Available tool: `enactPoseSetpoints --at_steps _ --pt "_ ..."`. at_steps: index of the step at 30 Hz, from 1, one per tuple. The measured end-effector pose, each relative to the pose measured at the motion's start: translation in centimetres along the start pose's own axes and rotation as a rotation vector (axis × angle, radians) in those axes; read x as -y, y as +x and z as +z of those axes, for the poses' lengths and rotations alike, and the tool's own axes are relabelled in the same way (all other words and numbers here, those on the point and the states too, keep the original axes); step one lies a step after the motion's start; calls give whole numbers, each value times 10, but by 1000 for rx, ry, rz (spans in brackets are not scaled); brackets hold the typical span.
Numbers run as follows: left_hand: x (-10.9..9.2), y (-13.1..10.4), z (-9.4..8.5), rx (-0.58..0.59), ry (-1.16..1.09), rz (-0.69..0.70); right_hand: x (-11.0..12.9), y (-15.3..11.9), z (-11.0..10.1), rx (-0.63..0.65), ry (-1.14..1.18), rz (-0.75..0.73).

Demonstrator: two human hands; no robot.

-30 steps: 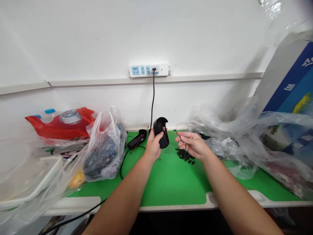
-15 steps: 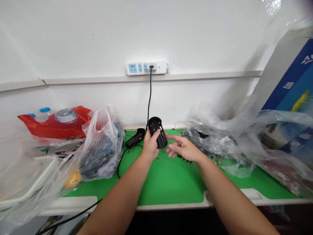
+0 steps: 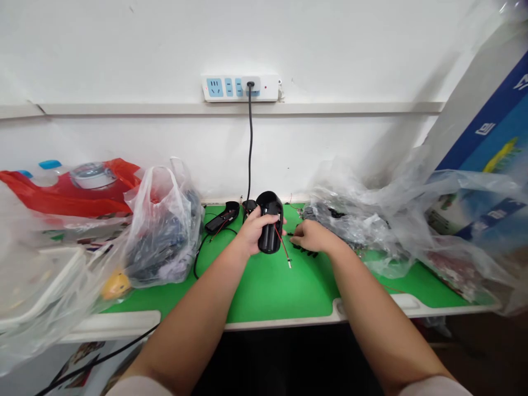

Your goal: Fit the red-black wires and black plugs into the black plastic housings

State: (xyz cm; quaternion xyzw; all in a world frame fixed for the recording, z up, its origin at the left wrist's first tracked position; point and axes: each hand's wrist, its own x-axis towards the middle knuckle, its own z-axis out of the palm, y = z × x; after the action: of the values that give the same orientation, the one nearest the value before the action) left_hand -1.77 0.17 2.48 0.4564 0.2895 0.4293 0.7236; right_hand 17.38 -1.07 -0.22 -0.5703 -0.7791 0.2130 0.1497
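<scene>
Both hands sit near the table's back edge: left hand [image 3: 252, 234] still grips the black housing [image 3: 269, 221], while right hand [image 3: 310, 237] has dropped, fingers curled onto the small black parts [image 3: 304, 251].

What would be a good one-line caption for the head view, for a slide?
Left hand holds a black housing with a red wire hanging down, while right hand rests on small black parts on the green mat.

A small assembly workbench (green mat [image 3: 264, 286], bagged parts [image 3: 163, 242], power strip [image 3: 240, 88]).
</scene>
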Motion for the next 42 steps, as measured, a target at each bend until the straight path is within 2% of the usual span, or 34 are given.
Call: enactPoseSetpoints --at_steps 6,11,16,20,22,24,27,30,32,36,42 --pt "3 -3 7 0 23 -16 7 2 4 38 -158 83" --pt "4 -5 9 -35 43 -8 11 2 6 6 -275 105" --pt "4 -5 9 -74 38 3 13 3 5 -89 -175 52" --pt "3 -5 10 -86 27 7 11 6 6 -69 -144 80" --pt "3 -5 11 -101 23 9 8 8 7 -118 -118 74" --pt "2 -6 11 -116 22 12 7 10 7 -193 25 70" --pt "0 -8 12 -121 29 12 8 10 3 -229 602 78" --pt "-1 -9 13 -114 41 14 14 6 -2 -182 1258 32" --pt "-1 -9 15 -118 42 28 18 2 -5 -114 1497 -7" --pt "1 -8 17 -170 37 77 22 -2 -4 26 1660 -76" --pt "3 -8 20 -189 23 125 24 0 -2 8 1719 -112"
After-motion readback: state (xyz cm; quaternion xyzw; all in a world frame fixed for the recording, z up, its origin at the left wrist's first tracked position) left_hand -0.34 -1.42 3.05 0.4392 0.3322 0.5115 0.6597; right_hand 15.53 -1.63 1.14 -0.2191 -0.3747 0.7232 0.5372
